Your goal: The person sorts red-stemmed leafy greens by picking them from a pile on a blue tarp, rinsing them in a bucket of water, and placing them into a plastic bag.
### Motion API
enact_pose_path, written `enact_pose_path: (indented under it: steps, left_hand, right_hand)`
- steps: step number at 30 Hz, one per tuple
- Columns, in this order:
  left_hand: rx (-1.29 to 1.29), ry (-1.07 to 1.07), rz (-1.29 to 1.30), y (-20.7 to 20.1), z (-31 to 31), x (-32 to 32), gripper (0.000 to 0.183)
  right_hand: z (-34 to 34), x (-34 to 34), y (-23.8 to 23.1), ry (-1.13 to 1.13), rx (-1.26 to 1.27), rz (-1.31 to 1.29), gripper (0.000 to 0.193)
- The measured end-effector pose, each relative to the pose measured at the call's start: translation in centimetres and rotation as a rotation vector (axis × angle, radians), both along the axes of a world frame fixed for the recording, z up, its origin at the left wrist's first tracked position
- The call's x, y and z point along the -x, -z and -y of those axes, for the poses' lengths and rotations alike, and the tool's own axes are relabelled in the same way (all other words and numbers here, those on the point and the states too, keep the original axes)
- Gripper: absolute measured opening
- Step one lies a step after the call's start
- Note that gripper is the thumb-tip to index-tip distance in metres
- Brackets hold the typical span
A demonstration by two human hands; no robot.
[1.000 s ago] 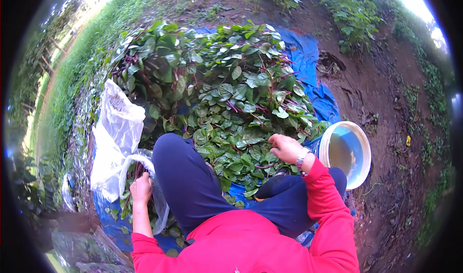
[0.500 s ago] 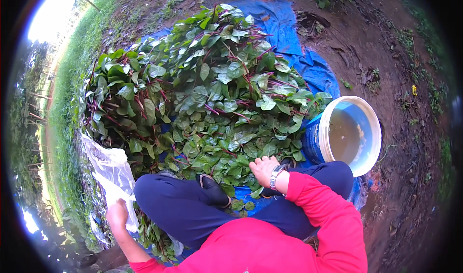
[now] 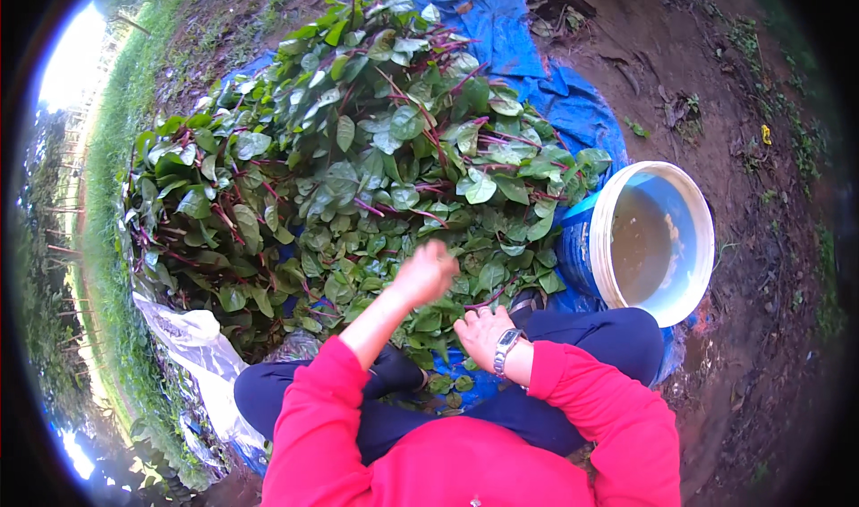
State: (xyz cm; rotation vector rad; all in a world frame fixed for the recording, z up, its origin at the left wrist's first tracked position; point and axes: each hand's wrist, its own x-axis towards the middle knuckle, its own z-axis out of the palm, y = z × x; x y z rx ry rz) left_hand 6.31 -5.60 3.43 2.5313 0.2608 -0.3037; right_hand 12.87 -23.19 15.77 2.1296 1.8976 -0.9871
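Observation:
Dark green leafy stems with purple-red stalks, like Malabar spinach (image 3: 394,131), lie in a large heap before me. My left hand (image 3: 428,274) hangs over loose leaves at the heap's near side; motion smears its fingers, and I see nothing clearly in it. Close by on the right, my right hand (image 3: 483,335), with a metal-banded watch (image 3: 508,344) at the wrist, is low over the near leaves. Its fingers are curled together and a thin stem shows just past their tips. What they grip is hidden.
A blue bucket (image 3: 582,247) with a white rim and murky water stands by my right knee. Under the heap lies a blue tarp (image 3: 573,104). A whitish plastic bag (image 3: 192,341) lies beside my left knee. Muddy ground is at right, grass at left.
My left hand has left the plastic bag and swung right and up over the leaves. My right hand has shifted slightly, staying low over the near leaves.

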Motion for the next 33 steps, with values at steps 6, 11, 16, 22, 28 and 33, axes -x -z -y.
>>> enact_pose_path:
  steps: [6, 11, 16, 22, 28, 33]
  left_hand:
    - [-0.681, -0.172, 0.205, 1.3, -5.4, -4.9, 0.019]
    - [-0.308, -0.026, 0.271, -1.9, -3.6, -4.2, 0.011]
    - [0.319, 0.143, 0.148, -6.7, 0.3, -3.2, 0.014]
    - [-0.003, -0.204, 0.238, -1.7, -5.4, -5.7, 0.018]
    - [-0.495, -0.303, 0.228, 1.8, -5.9, -6.2, 0.026]
    - [-0.089, -0.218, 0.215, -1.5, -2.8, -3.2, 0.013]
  right_hand:
    - [0.0, -1.0, 0.4, 0.055, 0.001, -0.021, 0.021]
    - [-0.3, -2.2, 2.3, 0.246, -0.177, 0.208, 0.044]
    - [-1.5, -3.4, 3.8, 0.299, -0.552, 0.365, 0.052]
    - [-1.4, -2.4, 4.2, 0.226, -0.103, 0.156, 0.023]
    - [-1.4, -2.2, 3.5, 0.242, 0.080, 0.037, 0.014]
    - [-0.4, -1.5, 4.4, 0.177, -0.147, 0.256, 0.012]
